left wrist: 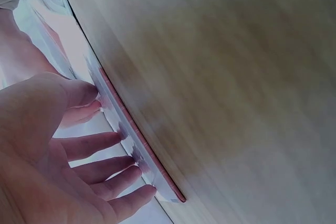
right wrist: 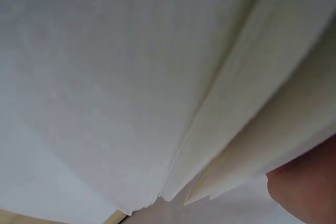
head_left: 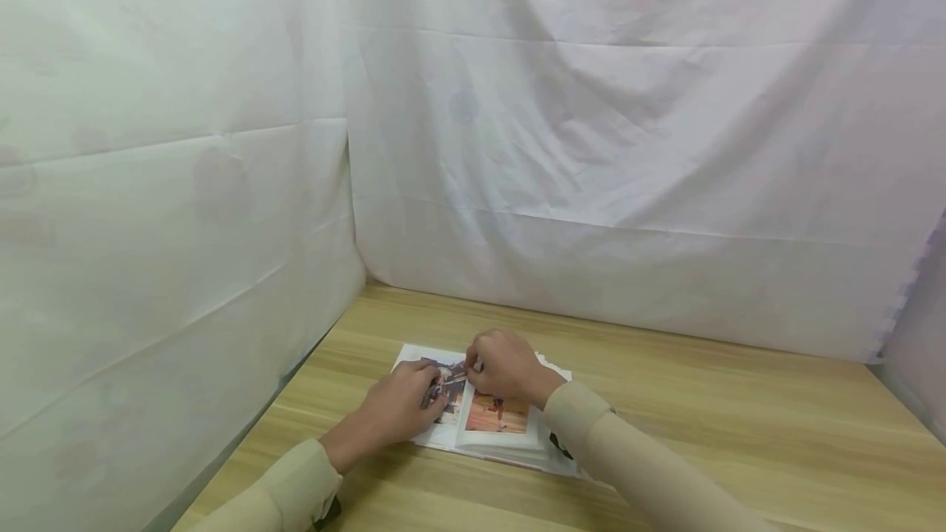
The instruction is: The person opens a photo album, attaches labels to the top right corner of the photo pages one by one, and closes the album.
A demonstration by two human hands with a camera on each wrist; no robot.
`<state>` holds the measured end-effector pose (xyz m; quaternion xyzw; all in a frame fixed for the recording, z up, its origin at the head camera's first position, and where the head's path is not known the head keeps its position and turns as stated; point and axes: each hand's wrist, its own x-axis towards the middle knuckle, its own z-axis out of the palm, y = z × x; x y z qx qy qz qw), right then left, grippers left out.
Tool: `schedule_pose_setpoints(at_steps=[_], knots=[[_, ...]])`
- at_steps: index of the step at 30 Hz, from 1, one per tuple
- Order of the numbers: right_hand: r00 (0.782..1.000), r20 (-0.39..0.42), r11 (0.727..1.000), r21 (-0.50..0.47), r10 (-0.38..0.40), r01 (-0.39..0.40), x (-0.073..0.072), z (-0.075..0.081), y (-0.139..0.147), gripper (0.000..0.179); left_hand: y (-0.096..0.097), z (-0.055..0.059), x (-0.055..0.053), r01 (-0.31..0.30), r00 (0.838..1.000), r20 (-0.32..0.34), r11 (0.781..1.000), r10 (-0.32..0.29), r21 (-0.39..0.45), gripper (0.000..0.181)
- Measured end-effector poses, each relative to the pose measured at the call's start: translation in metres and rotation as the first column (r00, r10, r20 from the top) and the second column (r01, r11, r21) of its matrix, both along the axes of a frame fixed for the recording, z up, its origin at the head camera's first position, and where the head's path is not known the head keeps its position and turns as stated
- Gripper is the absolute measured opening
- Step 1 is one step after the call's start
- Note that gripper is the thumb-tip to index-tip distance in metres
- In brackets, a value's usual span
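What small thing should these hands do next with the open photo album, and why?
Perhaps the right hand should gently smooth the inner edge of the left page's picture. That hand sits right by this edge, while the left hand rests over the picture's outer side, which could steady the open album. Whether the right hand pinches anything is hard to tell.

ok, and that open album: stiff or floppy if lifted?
The pages of the album look floppy: they fan and curve. The cover's red edge runs straight, so it's probably stiffer. Lifted by one side, the album may swing or fold, since it lies open.
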<state>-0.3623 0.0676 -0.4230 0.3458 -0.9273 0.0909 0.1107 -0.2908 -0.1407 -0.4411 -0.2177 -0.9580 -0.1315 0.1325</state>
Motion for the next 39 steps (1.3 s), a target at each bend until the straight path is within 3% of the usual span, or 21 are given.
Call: schedule_pose_setpoints(at_steps=[8,16,28,39], knots=[[1.0,0.03,0.998,-0.059,-0.005,0.007,-0.001,-0.001,0.007,0.022,0.0,0.001,-0.003,-0.04,0.999,0.016,0.999,0.04,0.004,0.038],[0.999,0.039,0.994,-0.102,-0.033,0.037,0.001,-0.002,0.016,0.019,0.004,0.003,-0.006,-0.055,0.997,-0.058,0.998,0.055,0.0,0.034],[0.997,0.061,0.987,-0.153,-0.049,0.058,0.01,0.004,0.036,0.015,0.023,0.008,-0.012,0.009,0.994,-0.114,0.995,0.002,0.098,0.028],[0.992,0.1,0.977,-0.192,-0.079,0.097,0.03,0.011,0.064,0.004,0.058,0.011,-0.012,0.07,0.997,-0.054,0.988,-0.064,0.135,0.029]])
